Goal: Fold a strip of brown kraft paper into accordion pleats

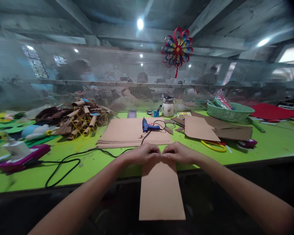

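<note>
A strip of brown kraft paper [161,195] hangs over the near edge of the green table, its lower end in the air. My left hand [145,152] and my right hand [176,152] pinch its upper end side by side, fingers curled and thumbs close together. What the far end does under the fingers is hidden. Just beyond my hands lies a stack of brown paper sheets [122,130]. On that stack rests a blue hot glue gun [150,125], its black cord running off to the left.
Left are a purple power strip [24,158] with a white plug and a heap of rolled brown paper pieces [80,119] with yellow string. Right are cut brown sheets [201,129], yellow-handled scissors [214,147] and a green basket [230,111]. A bottle [168,107] stands behind, before a perforated screen [127,71].
</note>
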{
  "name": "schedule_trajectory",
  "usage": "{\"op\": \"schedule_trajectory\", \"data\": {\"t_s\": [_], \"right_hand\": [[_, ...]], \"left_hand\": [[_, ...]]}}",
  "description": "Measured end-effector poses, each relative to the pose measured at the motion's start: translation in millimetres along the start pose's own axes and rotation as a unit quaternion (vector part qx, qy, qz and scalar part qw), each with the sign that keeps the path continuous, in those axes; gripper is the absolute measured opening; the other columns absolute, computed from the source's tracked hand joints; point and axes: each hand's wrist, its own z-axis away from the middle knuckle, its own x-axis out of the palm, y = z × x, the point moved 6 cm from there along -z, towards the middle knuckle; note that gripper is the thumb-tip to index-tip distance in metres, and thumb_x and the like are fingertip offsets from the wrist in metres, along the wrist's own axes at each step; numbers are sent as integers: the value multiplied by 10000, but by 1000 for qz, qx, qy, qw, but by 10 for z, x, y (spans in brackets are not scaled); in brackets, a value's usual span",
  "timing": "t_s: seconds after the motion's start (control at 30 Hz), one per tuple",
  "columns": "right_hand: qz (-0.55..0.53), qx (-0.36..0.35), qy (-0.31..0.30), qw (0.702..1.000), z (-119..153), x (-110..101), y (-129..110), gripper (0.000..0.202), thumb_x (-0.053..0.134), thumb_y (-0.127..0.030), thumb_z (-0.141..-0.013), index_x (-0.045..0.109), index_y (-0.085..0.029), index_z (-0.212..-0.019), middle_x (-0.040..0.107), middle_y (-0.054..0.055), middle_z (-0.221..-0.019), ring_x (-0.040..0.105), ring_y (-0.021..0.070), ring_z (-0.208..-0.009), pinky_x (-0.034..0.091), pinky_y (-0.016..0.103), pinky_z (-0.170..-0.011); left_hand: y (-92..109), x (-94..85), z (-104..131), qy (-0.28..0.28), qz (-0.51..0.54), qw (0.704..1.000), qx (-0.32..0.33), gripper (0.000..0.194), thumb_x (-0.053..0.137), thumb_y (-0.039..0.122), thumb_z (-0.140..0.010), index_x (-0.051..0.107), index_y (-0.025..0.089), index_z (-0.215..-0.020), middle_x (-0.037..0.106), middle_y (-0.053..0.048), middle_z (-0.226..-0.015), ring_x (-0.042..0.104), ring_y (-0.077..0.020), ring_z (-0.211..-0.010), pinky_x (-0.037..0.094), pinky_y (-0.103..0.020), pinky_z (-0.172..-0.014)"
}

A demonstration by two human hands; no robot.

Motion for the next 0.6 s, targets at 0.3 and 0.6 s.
{"op": "schedule_trajectory", "data": {"t_s": [0.3,0.6], "right_hand": [[-13,-32,4,999,32,25,108,334,513,-370,-887,711,-103,-854,662,41,-736,553,133,-663,399,210,-575],[28,-62,-13,998,-53,18,-26,391,494,-440,-896,704,-110,-893,646,23,-714,535,117,-649,387,200,-575]], "left_hand": [[-38,-15,63,-24,-69,997,-17,288,501,347,-861,679,130,-926,668,-45,-833,554,-148,-719,392,-225,-624],[14,-12,48,10,-98,995,19,275,494,334,-881,665,130,-947,657,-60,-873,552,-153,-757,400,-224,-655]]}}
